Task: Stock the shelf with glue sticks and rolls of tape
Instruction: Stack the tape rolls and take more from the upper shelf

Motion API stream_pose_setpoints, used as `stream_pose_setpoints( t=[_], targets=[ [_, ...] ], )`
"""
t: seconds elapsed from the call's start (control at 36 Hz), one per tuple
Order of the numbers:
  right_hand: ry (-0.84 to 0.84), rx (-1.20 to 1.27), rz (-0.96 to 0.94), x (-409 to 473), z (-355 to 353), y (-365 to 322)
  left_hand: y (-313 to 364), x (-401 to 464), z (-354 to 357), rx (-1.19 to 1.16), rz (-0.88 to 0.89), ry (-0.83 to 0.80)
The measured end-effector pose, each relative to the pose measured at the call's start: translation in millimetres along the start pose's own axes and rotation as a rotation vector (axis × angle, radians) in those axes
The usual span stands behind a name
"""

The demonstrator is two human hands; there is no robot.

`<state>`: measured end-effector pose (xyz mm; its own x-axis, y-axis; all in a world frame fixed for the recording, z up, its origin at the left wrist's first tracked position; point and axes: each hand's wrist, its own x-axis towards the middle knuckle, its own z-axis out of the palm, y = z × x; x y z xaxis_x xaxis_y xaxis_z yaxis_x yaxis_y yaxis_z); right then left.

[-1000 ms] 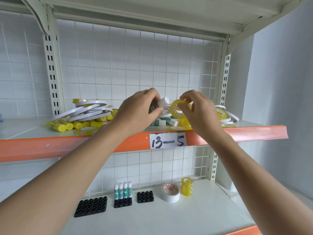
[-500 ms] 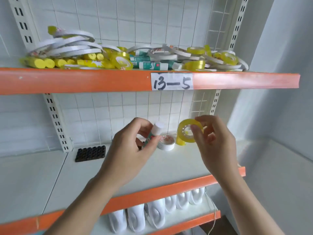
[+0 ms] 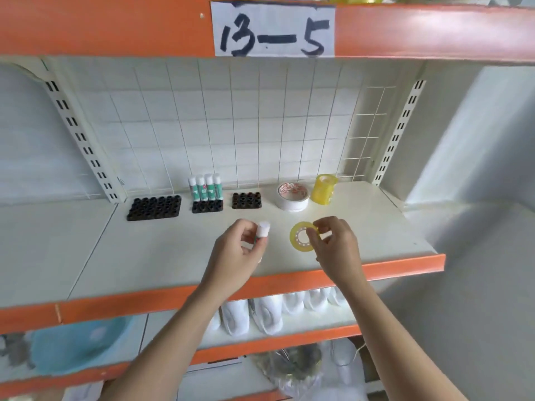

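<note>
The left hand (image 3: 231,253) pinched a glue stick (image 3: 263,231) and the right hand (image 3: 333,244) pinched a yellow tape roll (image 3: 298,241), both above the shelf (image 3: 144,256). The stick probably belonged upright in the black holder (image 3: 207,206) beside its fellows; the roll, flat atop the yellow stack (image 3: 324,189).

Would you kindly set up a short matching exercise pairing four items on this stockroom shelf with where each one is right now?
Things:
1. glue stick with the white cap
2. thin yellow tape roll
3. four upright glue sticks
4. white tape roll

Places:
A. lying flat on the shelf, beside the tall yellow stack of tape
B. pinched in the right hand
C. standing in the middle black holder
D. held in the left hand

Pairs: 1-D, 2-B, 3-C, 4-A
</note>
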<state>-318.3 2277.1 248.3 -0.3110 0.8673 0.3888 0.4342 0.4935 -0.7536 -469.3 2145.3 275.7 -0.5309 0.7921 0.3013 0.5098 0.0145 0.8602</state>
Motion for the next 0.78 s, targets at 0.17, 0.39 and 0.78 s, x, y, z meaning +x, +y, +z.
stream_pose_setpoints(
  t=[0.17, 0.39, 0.78],
  targets=[
    [-0.175, -0.072, 0.083, 18.0, 23.4, 33.2, -15.8, 9.1, 20.7, 0.01, -0.073, 0.031],
    [-0.235, -0.146, 0.177, 29.3, 40.7, 49.7, -37.2, 24.3, 38.1, 0.059, -0.179, 0.036],
    [-0.41, -0.045, -0.085, -17.2, 74.9, -4.2, -54.4, 39.9, 20.7, -0.403, -0.46, 0.051]
  ],
)
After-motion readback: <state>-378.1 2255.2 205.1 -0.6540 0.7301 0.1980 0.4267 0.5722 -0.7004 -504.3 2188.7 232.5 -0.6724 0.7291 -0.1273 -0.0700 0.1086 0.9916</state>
